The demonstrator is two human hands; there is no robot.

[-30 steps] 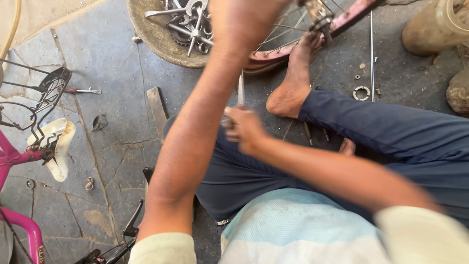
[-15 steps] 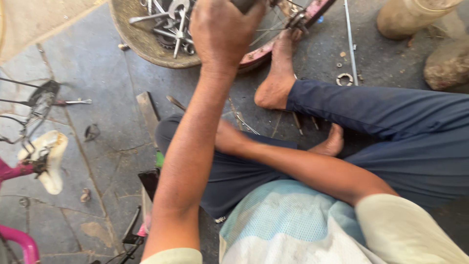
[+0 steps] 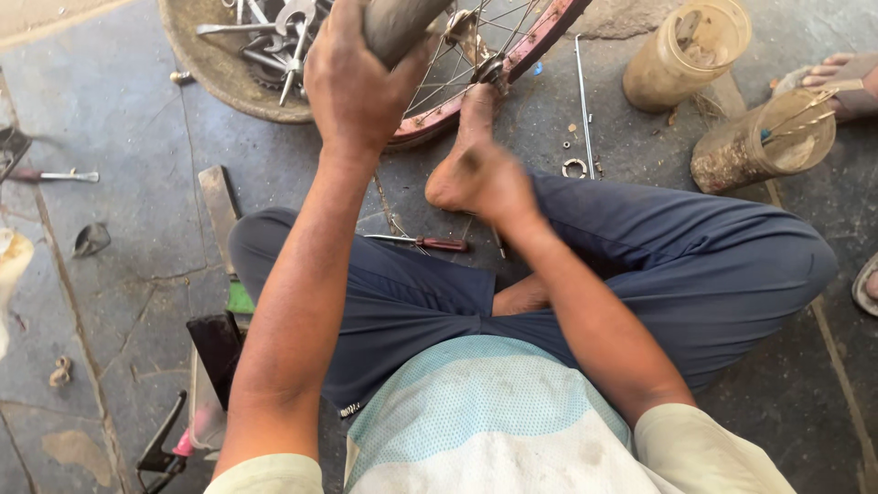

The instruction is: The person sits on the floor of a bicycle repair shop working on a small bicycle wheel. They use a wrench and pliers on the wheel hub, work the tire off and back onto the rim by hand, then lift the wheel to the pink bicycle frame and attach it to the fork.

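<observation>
Bicycle wheel (image 3: 540,41): lay at the top of the frame on the stone floor (image 3: 137,229), its red rim and thin spokes pinned under the seated person's bare foot (image 3: 466,151).
Left hand (image 3: 357,87): was raised over the wheel, fingers wrapped tight around a thick, grimy grey handle (image 3: 398,23) — its upper end ran out of the frame.
Right hand (image 3: 498,183): hovered low in front of the foot, blurred; whether it was holding anything could not be told.
Person: sat cross-legged in dark blue trousers and a pale mesh shirt.
Screwdriver (image 3: 421,242): a red-brown-handled one lay on the floor between the knees, just below the wheel.
Basin (image 3: 219,73): a shallow, dirty one to the left of the wheel, filled with wrenches and other metal tools.
Rod (image 3: 583,101): a thin metal one lay to the right of the wheel, with a small ring-shaped part (image 3: 574,167) near its lower end.
Jars (image 3: 686,50): two dusty plastic ones stood at the upper right — a second person's sandalled foot (image 3: 846,78) just behind the nearer jar.
</observation>
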